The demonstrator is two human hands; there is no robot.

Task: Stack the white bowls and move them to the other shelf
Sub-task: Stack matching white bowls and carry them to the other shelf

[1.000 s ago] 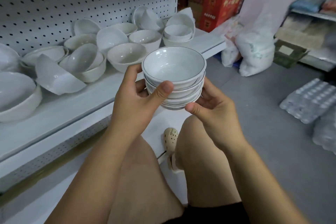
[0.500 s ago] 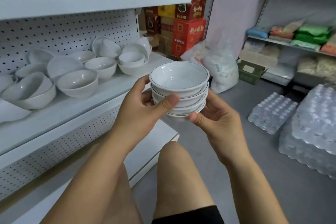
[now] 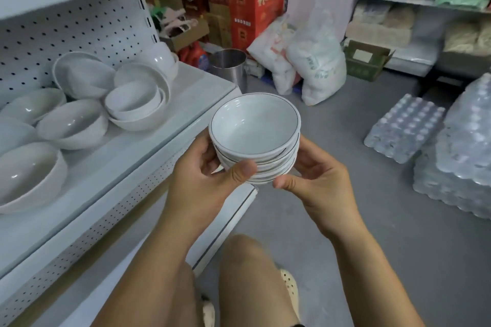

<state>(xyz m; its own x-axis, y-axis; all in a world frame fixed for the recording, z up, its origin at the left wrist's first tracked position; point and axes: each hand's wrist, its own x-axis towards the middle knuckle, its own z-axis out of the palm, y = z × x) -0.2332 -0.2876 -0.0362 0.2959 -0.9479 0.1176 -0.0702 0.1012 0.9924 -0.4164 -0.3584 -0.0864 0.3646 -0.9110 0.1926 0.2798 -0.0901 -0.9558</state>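
The stack (image 3: 255, 141) of black-rimmed white bowls is held in the air, just off the front edge of the shelf (image 3: 204, 85) and not touching it. The left grip (image 3: 204, 180) and right grip (image 3: 318, 180) curl round opposite sides of the stack, thumbs on the near wall and fingers round the sides. This two-sided hold probably keeps the nested bowls aligned for carrying. The top bowl is empty. On the shelf, loose bowls (image 3: 71, 125) lie tilted, some nested inside larger ones.
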